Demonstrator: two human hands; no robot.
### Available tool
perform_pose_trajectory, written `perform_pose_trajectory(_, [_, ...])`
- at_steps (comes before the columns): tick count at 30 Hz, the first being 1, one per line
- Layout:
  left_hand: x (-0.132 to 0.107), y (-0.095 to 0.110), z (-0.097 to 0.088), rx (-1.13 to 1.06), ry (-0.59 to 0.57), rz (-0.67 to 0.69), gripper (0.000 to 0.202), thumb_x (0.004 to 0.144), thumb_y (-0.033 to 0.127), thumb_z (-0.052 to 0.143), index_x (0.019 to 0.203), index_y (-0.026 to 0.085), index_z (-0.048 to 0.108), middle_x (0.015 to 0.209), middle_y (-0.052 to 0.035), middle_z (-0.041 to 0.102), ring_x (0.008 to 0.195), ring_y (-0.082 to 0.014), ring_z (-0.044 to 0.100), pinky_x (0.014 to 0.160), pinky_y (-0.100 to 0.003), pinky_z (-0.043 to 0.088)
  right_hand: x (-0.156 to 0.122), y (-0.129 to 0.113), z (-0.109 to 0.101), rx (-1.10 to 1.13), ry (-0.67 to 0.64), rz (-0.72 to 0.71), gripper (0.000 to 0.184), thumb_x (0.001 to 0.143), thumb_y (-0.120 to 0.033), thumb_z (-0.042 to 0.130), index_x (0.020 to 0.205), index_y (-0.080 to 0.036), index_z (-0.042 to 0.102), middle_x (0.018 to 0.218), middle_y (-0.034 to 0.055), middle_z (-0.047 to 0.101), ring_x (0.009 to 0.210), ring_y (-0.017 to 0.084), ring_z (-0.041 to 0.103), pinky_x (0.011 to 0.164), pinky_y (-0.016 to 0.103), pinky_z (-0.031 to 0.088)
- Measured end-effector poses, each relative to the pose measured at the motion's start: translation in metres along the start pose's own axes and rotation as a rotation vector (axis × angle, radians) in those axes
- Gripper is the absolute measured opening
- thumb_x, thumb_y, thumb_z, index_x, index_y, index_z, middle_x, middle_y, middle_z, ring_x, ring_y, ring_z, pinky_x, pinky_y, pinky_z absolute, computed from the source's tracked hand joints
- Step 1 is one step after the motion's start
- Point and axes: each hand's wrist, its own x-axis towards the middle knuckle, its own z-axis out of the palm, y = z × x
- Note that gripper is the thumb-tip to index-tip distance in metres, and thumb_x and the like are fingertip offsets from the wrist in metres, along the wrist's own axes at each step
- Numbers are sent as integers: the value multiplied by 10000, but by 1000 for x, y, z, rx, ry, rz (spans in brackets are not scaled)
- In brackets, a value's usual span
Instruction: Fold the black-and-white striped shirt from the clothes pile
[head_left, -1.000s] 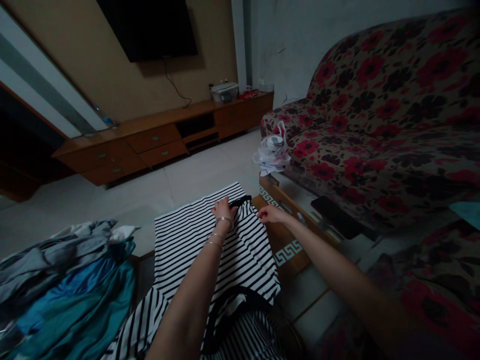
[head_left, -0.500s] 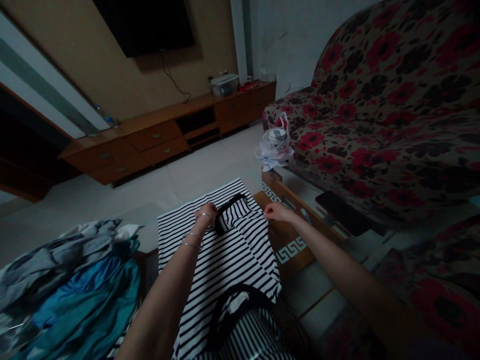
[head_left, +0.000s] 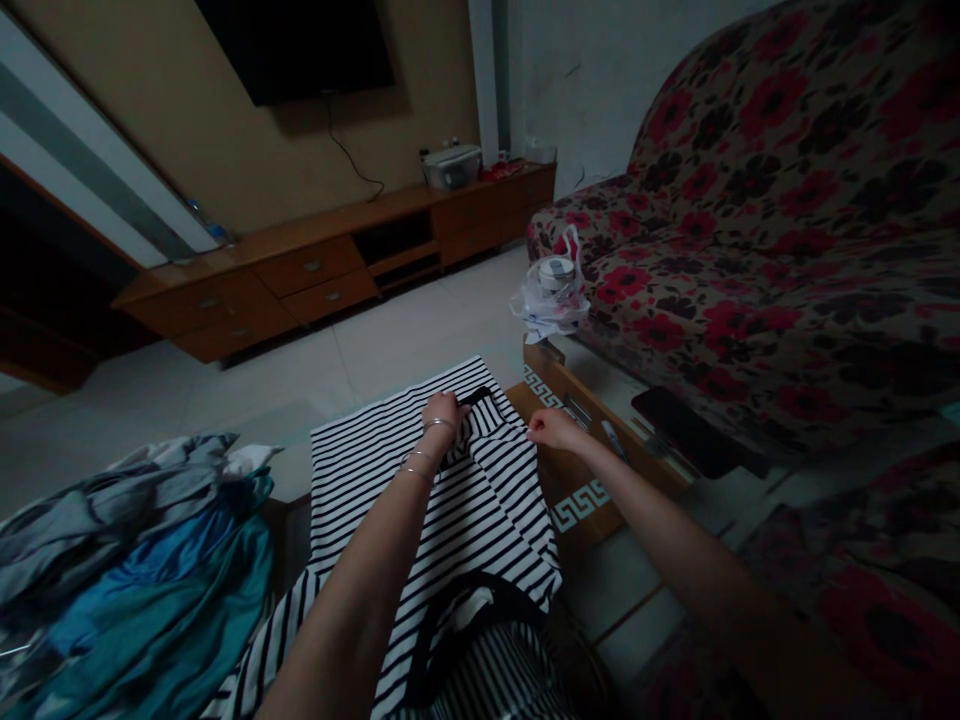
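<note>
The left hand [head_left: 444, 415] is closed on the striped shirt [head_left: 457, 530], its fingers [head_left: 454, 408] bunching the cloth just beside a black trim [head_left: 477, 396]. The right hand [head_left: 549, 430] lies to the right of those fingers, its fingertips [head_left: 531, 432] pinching the shirt's far edge, though how much cloth they hold is hard to tell. The shirt spreads from under the fingers toward the body, over a wooden counter [head_left: 581, 505], and hangs past its near side. It looks soft, light and limp, likely to sag and slide; the trim and edges seem the surest places to hold. Left of the fingers sits a heap of blue and grey clothes [head_left: 127, 570]. To the right lies a phone [head_left: 679, 430]. Ahead of the fingers, a plastic bag [head_left: 551, 300] rests beside a floral sofa [head_left: 750, 250], and the open room is over the tiled floor [head_left: 420, 340].
</note>
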Motion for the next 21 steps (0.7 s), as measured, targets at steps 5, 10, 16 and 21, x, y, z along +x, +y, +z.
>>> perform_pose_trajectory(5, [-20,-46,-14,-44,-202,-28,448,846,561,507,878,146,674,910,-116,679,884,-241,624,722,-283,461,-11,-17,-6,-66,66,26,160,788,-255,637,907,-161,688,879,65,682,790,170,602,663,239,408])
perform_pose_trajectory(10, [-41,-66,-14,-102,-359,72,132,655,262,699,769,202,673,723,20,663,711,-149,600,622,-202,423,-9,-62,13,-153,385,-162,320,924,-180,407,1144,-148,637,1121,139,625,1067,219,549,917,302,402])
perform_pose_trajectory(16, [-54,-78,-25,-125,-219,69,172,731,226,603,887,200,674,832,15,672,805,-146,606,691,-203,445,-8,-76,70,-165,347,-371,385,943,-287,447,1299,-184,553,1406,121,466,1321,250,375,1076,409,300])
perform_pose_trajectory(21, [-73,-86,-29,-53,-102,-74,150,753,167,586,866,171,685,873,-79,675,934,-251,616,813,-328,473,-14,-59,87,-298,325,-409,415,939,-363,462,1315,-203,536,1464,117,401,1380,284,288,1084,470,258])
